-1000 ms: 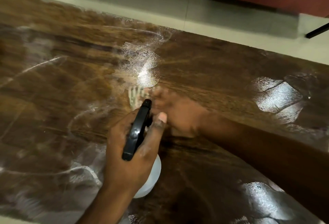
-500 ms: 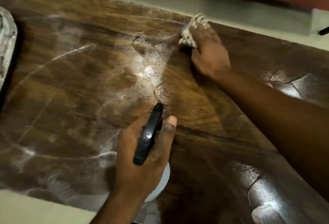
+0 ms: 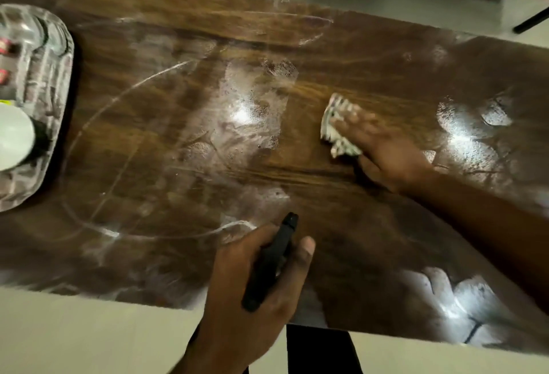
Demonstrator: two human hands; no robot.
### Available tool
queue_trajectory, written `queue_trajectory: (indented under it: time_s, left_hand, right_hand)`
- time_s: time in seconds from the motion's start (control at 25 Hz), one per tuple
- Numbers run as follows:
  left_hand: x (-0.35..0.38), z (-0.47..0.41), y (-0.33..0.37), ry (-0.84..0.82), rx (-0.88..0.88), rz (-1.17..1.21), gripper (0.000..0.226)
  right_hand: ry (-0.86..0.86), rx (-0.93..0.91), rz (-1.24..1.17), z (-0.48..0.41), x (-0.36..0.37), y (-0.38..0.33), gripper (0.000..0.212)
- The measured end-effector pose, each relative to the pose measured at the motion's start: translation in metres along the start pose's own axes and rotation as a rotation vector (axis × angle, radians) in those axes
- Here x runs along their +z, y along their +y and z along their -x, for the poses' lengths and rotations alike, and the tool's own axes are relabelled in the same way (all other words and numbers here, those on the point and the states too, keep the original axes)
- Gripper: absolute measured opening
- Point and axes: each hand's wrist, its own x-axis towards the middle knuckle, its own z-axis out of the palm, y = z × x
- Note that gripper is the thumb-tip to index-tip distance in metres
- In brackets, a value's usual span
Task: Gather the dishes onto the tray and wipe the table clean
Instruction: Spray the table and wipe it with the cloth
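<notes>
1. Your right hand (image 3: 386, 150) lies flat on the cloth (image 3: 337, 127), pressing it onto the table (image 3: 371, 55) right of centre. The fingers look stretched over it, which spreads pressure for a wide stroke. Blur smears them, so I cannot tell whether the thumb tucks under the cloth.
2. Your left hand (image 3: 255, 284) is curled round the spray bottle (image 3: 273, 260) near the table's near edge, nozzle aimed across the wood. Likely reason: sprayer at the ready while the other hand wipes. The two hands are well apart.
3. Only the bottle's black head shows. The hand covers its body, so the fill level is unknown.
4. Pale arcs and wet patches (image 3: 246, 112) cover the middle and left of the table. By my reading those parts are not wiped dry.
5. The tray (image 3: 66, 55) sits at the far left, well clear of the wiping, and the frame edge cuts it off. It holds a white dish (image 3: 13, 136), partly out of view. Small red items beside the dish are too blurred to name.
</notes>
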Motion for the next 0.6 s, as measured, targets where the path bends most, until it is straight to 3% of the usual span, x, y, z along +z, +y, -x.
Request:
queue_trajectory:
  time_s: [0.08, 0.16, 0.24, 0.4, 0.44, 0.52, 0.6]
  left_hand:
    - [-0.008, 0.007, 0.002, -0.059, 0.005, 0.036, 0.046]
    - [-0.02, 0.018, 0.006, -0.151, 0.035, 0.071, 0.042]
    - [-0.031, 0.027, 0.004, -0.208, 0.047, 0.081, 0.04]
    - [-0.042, 0.031, -0.009, -0.233, 0.069, 0.048, 0.032]
    - [-0.046, 0.032, -0.01, -0.235, 0.077, 0.041, 0.032]
    - [-0.054, 0.036, -0.011, -0.248, 0.083, 0.003, 0.037]
    - [-0.06, 0.044, -0.019, -0.26, 0.067, -0.008, 0.043]
  right_hand:
    - [0.255, 0.491, -0.25, -0.015, 0.008, -0.027, 0.078]
    - [0.382, 0.687, -0.322, -0.028, 0.027, -0.086, 0.079]
    - [0.305, 0.564, -0.264, -0.016, 0.054, -0.144, 0.078]
    - [0.097, -0.294, 0.023, 0.055, 0.094, -0.182, 0.065]
    - [0.037, -0.414, 0.059, 0.069, 0.093, -0.171, 0.067]
    - [-0.045, -0.358, 0.103, 0.091, 0.087, -0.138, 0.074]
    - [0.024, 0.003, 0.019, 0.106, 0.078, -0.117, 0.076]
